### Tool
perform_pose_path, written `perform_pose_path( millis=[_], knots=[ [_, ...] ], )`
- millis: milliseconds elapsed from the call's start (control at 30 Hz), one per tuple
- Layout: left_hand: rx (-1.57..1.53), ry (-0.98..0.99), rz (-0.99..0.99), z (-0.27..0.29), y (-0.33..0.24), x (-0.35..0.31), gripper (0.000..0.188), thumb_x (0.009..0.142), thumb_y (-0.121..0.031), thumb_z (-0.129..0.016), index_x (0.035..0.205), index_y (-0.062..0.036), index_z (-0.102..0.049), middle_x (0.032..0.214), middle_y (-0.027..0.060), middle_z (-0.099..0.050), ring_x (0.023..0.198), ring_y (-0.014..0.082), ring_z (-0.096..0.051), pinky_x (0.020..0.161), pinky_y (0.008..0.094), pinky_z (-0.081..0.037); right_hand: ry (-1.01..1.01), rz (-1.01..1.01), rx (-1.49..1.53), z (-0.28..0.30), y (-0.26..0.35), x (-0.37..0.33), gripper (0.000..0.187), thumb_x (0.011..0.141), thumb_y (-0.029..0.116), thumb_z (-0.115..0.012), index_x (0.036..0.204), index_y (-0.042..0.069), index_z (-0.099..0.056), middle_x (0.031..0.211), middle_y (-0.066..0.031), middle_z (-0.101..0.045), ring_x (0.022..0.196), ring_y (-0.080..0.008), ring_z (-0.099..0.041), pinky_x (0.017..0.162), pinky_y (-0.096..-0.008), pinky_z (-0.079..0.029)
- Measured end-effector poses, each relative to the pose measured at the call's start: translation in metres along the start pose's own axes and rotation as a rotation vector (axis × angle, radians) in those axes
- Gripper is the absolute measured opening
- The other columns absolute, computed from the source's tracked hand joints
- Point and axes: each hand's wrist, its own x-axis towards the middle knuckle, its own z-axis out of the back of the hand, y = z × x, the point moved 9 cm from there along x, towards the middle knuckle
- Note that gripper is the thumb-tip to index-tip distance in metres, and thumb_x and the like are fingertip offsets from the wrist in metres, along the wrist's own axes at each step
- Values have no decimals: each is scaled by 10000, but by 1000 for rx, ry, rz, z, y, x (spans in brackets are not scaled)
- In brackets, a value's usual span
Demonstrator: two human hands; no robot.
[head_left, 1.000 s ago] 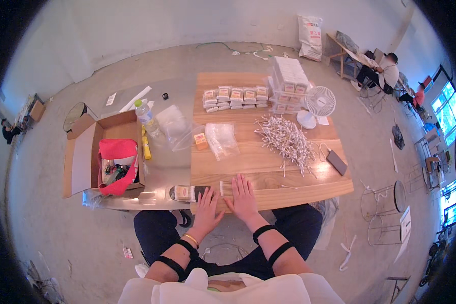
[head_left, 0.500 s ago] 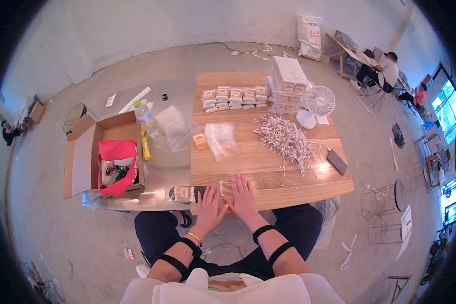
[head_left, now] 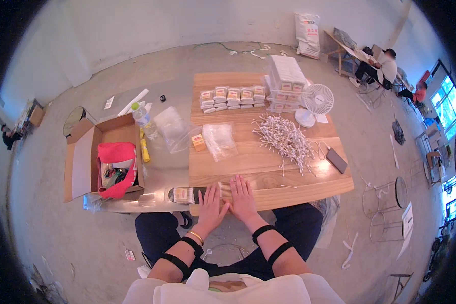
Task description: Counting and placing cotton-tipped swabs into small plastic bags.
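Note:
Both my hands rest at the near edge of the wooden table (head_left: 258, 195). Between them lies a neat row of cotton swabs (head_left: 225, 189), side by side, partly hidden by my fingers. My left hand (head_left: 211, 206) is flat with its fingers stretched out, touching the left end of the row. My right hand (head_left: 243, 199) lies flat along the right end, fingers pointing away from me. The two thumbs almost meet below the row. Just left of my left hand sits a packet of cotton swabs (head_left: 183, 194) with a small label, on a dark strip.
A loose heap of cotton swabs (head_left: 285, 142) lies right of centre, near a white fan (head_left: 317, 100) and a dark power bank (head_left: 336, 160). Filled packets (head_left: 233, 95) stand at the back. Clear bags (head_left: 219, 142) lie mid-table. An open cardboard box (head_left: 81, 162) stands left.
My hands stay beside the row of cotton swabs in nearly the same pose. The whole view has shifted very slightly.

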Motion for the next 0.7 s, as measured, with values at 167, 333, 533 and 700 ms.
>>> perform_pose_path(
  millis=[167, 333, 533, 700],
  knots=[
    [0, 39, 14, -1, 1, -1, 800, 1036, -506, -487, 1590, 38, -293, 1668, 205, -276, 1567, 376, -208, 1259, 609, -54, 5, -13, 2, -3, -1, 1, 869, 981, 505, -558, 1614, -12, -264, 1697, -239, -202, 1596, -367, -139, 1293, -523, -118],
    [-15, 34, 20, -1, -1, 0, 797, 1036, -496, -490, 1590, 41, -289, 1670, 207, -270, 1571, 373, -201, 1262, 602, -37, 13, -14, -10, -6, -3, 1, 884, 980, 516, -557, 1619, -9, -244, 1700, -238, -187, 1596, -364, -136, 1294, -514, -116],
    [1, 17, 23, -2, 1, 4, 785, 1039, -486, -482, 1587, 41, -287, 1663, 211, -279, 1568, 374, -207, 1265, 596, -37, 27, -12, -17, -2, 0, 0, 910, 968, 510, -580, 1625, -7, -221, 1702, -233, -180, 1597, -358, -133, 1296, -514, -116],
    [-2, 15, 32, -2, 2, 6, 779, 1040, -486, -483, 1588, 33, -289, 1662, 212, -279, 1567, 376, -210, 1266, 591, -51, 30, -11, -24, 0, 0, 0, 913, 961, 502, -591, 1622, -11, -224, 1699, -241, -181, 1596, -361, -135, 1296, -511, -121]
  ],
)
